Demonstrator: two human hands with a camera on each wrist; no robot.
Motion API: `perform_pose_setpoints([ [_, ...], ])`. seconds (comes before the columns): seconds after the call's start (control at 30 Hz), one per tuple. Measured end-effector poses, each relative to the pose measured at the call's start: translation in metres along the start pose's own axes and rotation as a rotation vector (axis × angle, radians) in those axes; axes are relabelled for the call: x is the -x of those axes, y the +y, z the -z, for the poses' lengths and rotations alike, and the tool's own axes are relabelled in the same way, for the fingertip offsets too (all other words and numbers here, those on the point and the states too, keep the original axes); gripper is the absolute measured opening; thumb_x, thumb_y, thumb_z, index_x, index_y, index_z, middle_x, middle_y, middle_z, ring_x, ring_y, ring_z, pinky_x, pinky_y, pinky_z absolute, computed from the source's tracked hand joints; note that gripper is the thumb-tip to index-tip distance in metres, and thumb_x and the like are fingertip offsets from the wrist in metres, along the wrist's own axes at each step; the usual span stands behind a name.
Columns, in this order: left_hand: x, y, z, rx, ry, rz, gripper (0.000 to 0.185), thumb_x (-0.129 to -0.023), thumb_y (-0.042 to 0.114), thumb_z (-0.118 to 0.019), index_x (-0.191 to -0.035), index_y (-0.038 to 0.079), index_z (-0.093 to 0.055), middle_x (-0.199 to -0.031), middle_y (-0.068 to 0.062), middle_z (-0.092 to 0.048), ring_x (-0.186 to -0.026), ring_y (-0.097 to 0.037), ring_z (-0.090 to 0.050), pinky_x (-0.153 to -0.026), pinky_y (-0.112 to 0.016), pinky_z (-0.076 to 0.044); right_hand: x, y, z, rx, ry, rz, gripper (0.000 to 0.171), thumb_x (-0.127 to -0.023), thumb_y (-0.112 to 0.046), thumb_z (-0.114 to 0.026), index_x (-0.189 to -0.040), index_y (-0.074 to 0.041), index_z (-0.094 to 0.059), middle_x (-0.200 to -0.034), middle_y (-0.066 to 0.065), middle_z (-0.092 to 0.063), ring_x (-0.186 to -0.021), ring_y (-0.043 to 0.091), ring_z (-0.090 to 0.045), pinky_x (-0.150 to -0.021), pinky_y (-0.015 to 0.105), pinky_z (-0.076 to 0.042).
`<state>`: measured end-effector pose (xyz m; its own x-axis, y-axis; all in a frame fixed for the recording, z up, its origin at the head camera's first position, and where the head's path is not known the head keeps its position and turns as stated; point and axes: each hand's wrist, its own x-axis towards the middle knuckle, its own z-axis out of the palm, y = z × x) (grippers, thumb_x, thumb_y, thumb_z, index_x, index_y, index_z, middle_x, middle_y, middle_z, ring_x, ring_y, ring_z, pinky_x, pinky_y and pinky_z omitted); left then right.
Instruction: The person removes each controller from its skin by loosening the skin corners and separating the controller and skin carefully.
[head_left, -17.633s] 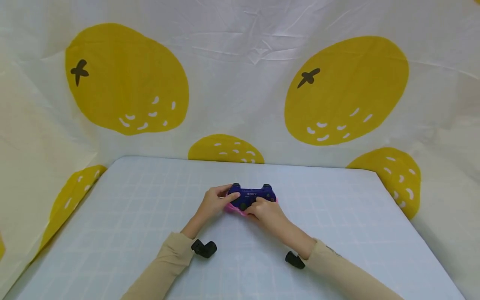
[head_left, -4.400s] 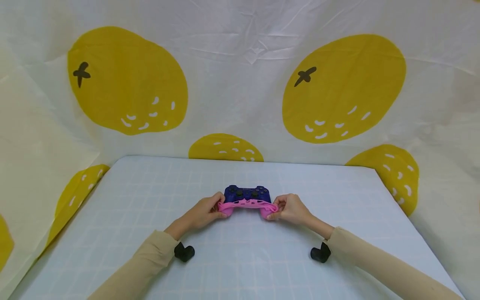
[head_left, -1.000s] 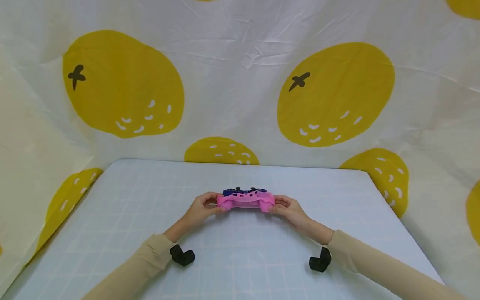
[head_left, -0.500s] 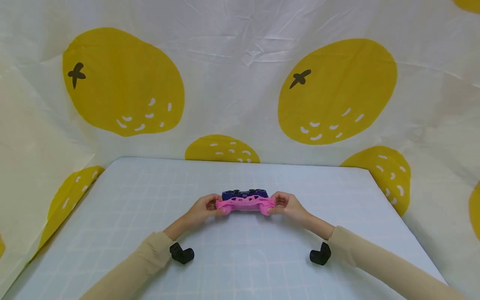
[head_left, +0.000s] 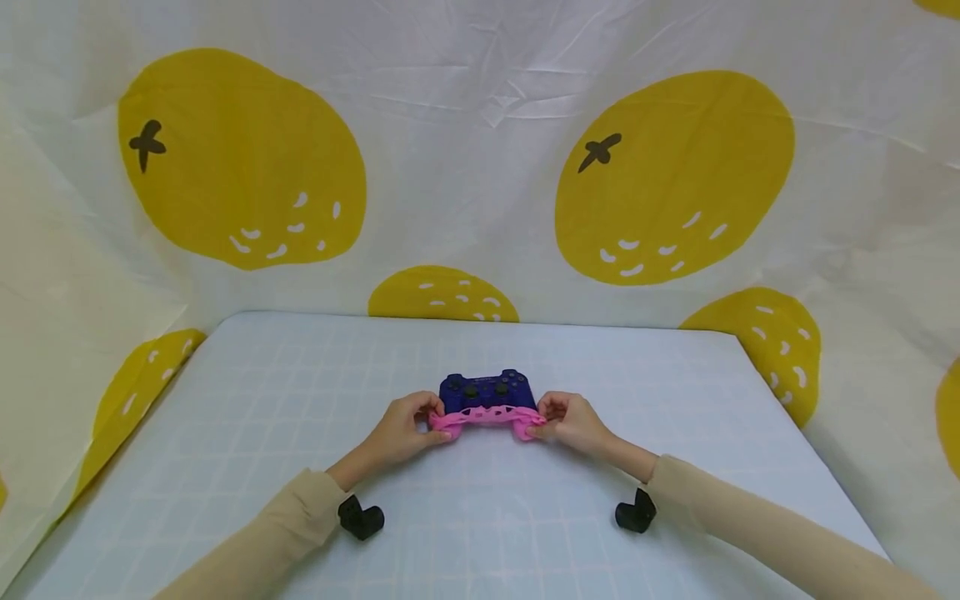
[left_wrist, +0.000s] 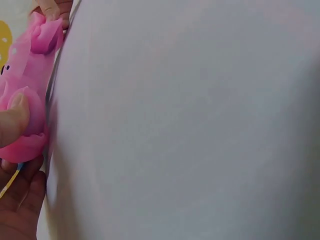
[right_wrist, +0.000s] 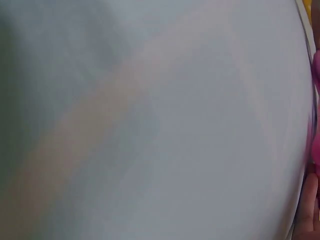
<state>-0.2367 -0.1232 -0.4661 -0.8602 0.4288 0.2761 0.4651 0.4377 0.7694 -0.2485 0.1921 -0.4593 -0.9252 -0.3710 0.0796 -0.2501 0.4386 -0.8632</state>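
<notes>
A dark blue game controller [head_left: 486, 388] lies on the pale table [head_left: 300, 400], its near half wrapped in a pink silicone cover [head_left: 487, 419]. My left hand [head_left: 405, 426] pinches the cover's left grip end, and my right hand [head_left: 568, 421] pinches the right grip end. In the left wrist view the pink cover [left_wrist: 27, 90] fills the left edge, with my thumb [left_wrist: 12, 122] pressed on it. The right wrist view is mostly blurred table, with a sliver of pink cover [right_wrist: 316, 125] at its right edge.
A white cloth with big yellow fruit prints [head_left: 675, 175] hangs behind and beside the table. The table's right edge [head_left: 795, 433] runs close to my right forearm. Small black wrist cameras [head_left: 360, 517] sit under both sleeves.
The pink cover has slid down toward me, baring more of the blue controller's top face. Both hands stay at the grip ends.
</notes>
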Motion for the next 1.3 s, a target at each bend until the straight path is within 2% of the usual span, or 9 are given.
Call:
perform_pose_setpoints([
  [0.13, -0.001, 0.001, 0.005, -0.006, -0.009, 0.007, 0.026, -0.077, 0.017, -0.081, -0.088, 0.012, -0.058, -0.083, 0.002, -0.056, -0.081, -0.013, -0.052, -0.074, -0.024, -0.048, -0.001, -0.002, -0.001, 0.003, -0.021, -0.019, 0.026, -0.072, -0.013, -0.081, -0.079, -0.008, -0.057, -0.070, -0.005, -0.054, -0.064, 0.007, -0.050, -0.059, 0.019, -0.043],
  [0.27, -0.003, -0.001, 0.008, -0.012, -0.015, 0.024, 0.026, -0.076, 0.017, -0.082, -0.087, 0.013, -0.059, -0.083, 0.002, -0.056, -0.082, -0.013, -0.052, -0.075, -0.024, -0.049, -0.001, -0.008, -0.001, -0.027, -0.043, -0.096, 0.031, -0.074, -0.013, -0.080, -0.093, 0.000, -0.058, -0.078, 0.001, -0.059, -0.069, 0.009, -0.053, -0.063, 0.019, -0.046],
  [0.43, -0.004, -0.003, 0.012, -0.004, 0.018, 0.067, 0.028, -0.075, 0.016, -0.083, -0.091, 0.010, -0.061, -0.087, -0.001, -0.060, -0.083, -0.014, -0.056, -0.080, -0.025, -0.054, -0.004, -0.014, -0.001, 0.007, -0.024, -0.160, 0.034, -0.077, -0.015, -0.078, -0.102, 0.002, -0.061, -0.082, 0.005, -0.065, -0.071, 0.010, -0.056, -0.064, 0.019, -0.046],
  [0.53, -0.004, -0.005, 0.014, 0.004, 0.030, 0.073, 0.027, -0.075, 0.014, -0.082, -0.091, 0.008, -0.061, -0.088, -0.003, -0.061, -0.083, -0.014, -0.056, -0.079, -0.027, -0.056, -0.007, -0.015, -0.001, 0.047, -0.015, -0.165, 0.027, -0.077, -0.017, -0.078, -0.094, 0.000, -0.064, -0.079, 0.002, -0.063, -0.069, 0.010, -0.054, -0.062, 0.019, -0.044],
  [0.7, -0.006, -0.009, 0.018, 0.006, 0.008, 0.033, 0.025, -0.075, 0.013, -0.082, -0.089, 0.008, -0.062, -0.086, -0.003, -0.061, -0.082, -0.013, -0.055, -0.078, -0.027, -0.055, -0.009, -0.016, -0.003, 0.054, -0.013, -0.175, 0.022, -0.077, -0.016, -0.079, -0.085, -0.003, -0.063, -0.074, 0.001, -0.062, -0.066, 0.011, -0.053, -0.059, 0.020, -0.043],
  [0.8, -0.007, -0.009, 0.021, 0.007, -0.001, 0.013, 0.025, -0.074, 0.011, -0.082, -0.087, 0.009, -0.061, -0.084, -0.001, -0.059, -0.080, -0.012, -0.055, -0.075, -0.024, -0.054, -0.011, -0.017, -0.004, 0.043, -0.030, -0.182, 0.029, -0.076, -0.016, -0.079, -0.095, -0.001, -0.063, -0.077, 0.002, -0.064, -0.068, 0.011, -0.055, -0.061, 0.022, -0.045],
  [0.97, -0.006, -0.009, 0.024, 0.016, -0.022, 0.011, 0.024, -0.073, 0.011, -0.083, -0.085, 0.010, -0.062, -0.083, 0.000, -0.059, -0.079, -0.012, -0.054, -0.073, -0.022, -0.053, -0.014, -0.018, -0.004, 0.060, -0.083, -0.175, 0.056, -0.075, -0.013, -0.078, -0.125, 0.002, -0.057, -0.084, 0.006, -0.067, -0.070, 0.011, -0.057, -0.064, 0.023, -0.046],
  [1.13, -0.006, -0.009, 0.023, 0.015, -0.037, 0.028, 0.024, -0.074, 0.011, -0.082, -0.087, 0.011, -0.062, -0.085, -0.001, -0.060, -0.081, -0.013, -0.054, -0.075, -0.023, -0.053, -0.014, -0.017, -0.005, 0.111, -0.104, -0.131, 0.052, -0.075, -0.011, -0.077, -0.120, 0.009, -0.061, -0.086, 0.008, -0.068, -0.074, 0.010, -0.056, -0.067, 0.020, -0.047],
  [1.3, -0.006, -0.012, 0.022, 0.032, -0.026, 0.031, 0.026, -0.075, 0.009, -0.082, -0.089, 0.010, -0.060, -0.088, -0.002, -0.060, -0.083, -0.014, -0.056, -0.079, -0.022, -0.055, -0.014, -0.020, -0.005, 0.161, -0.107, -0.095, 0.049, -0.074, -0.012, -0.078, -0.116, 0.009, -0.064, -0.085, 0.008, -0.070, -0.073, 0.009, -0.056, -0.067, 0.020, -0.047],
])
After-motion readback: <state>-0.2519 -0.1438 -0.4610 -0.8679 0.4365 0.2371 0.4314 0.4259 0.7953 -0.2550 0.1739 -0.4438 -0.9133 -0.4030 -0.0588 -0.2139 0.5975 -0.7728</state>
